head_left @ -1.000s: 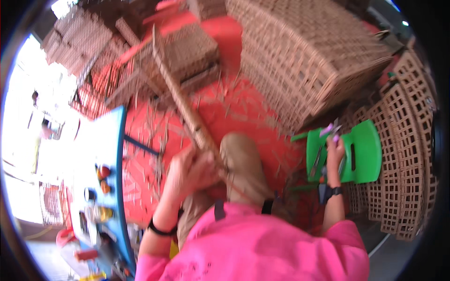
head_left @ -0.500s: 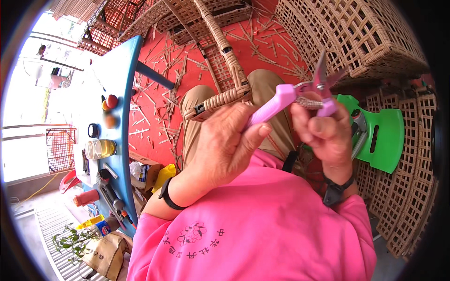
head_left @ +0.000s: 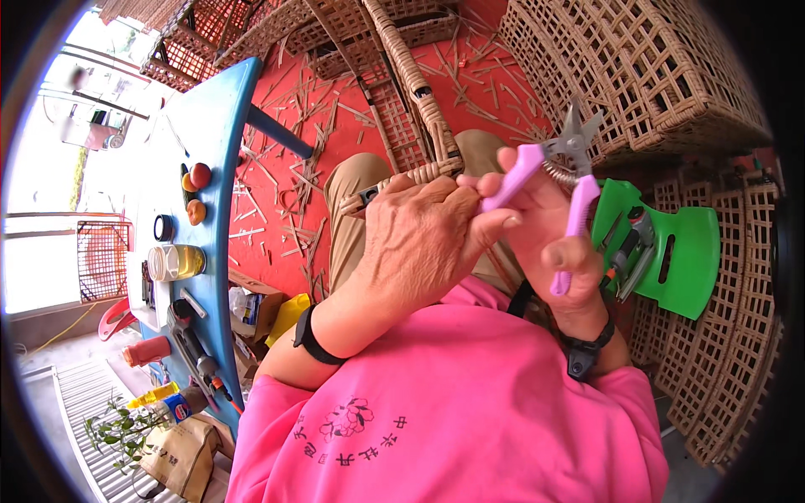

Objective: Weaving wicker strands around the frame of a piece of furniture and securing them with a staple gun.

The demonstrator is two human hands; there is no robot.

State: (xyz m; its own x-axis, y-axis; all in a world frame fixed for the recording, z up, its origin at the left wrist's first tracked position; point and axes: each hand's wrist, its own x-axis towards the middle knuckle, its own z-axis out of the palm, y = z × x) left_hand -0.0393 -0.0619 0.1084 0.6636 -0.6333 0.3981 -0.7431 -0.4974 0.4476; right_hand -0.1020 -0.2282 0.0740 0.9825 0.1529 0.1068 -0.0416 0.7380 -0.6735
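Note:
A pair of pruning shears [head_left: 573,144] with pink-purple handles and a coiled spring is held up in front of my chest, its metal blades parted and pointing away. My left hand [head_left: 423,239] pinches the lower end of the left handle between thumb and fingers. The right handle lies across the palm of my right hand [head_left: 549,230], with the thumb bent over it. Just beyond my left hand, a rattan-wrapped frame [head_left: 429,113] with woven lattice stands between my knees; my hand hides part of its near end.
A green plastic stool [head_left: 692,251] with hand tools on it stands at right, by stacked woven panels [head_left: 729,335]. A large woven piece [head_left: 637,75] is at upper right. At left, a blue table [head_left: 220,126] bears a jar [head_left: 178,262], fruit and a power tool. Cut strips litter the red floor [head_left: 335,109].
The shears have turned more upright, and their right handle now shows along my right palm. My right hand has opened somewhat and moved lower and nearer my left hand, which has shifted right.

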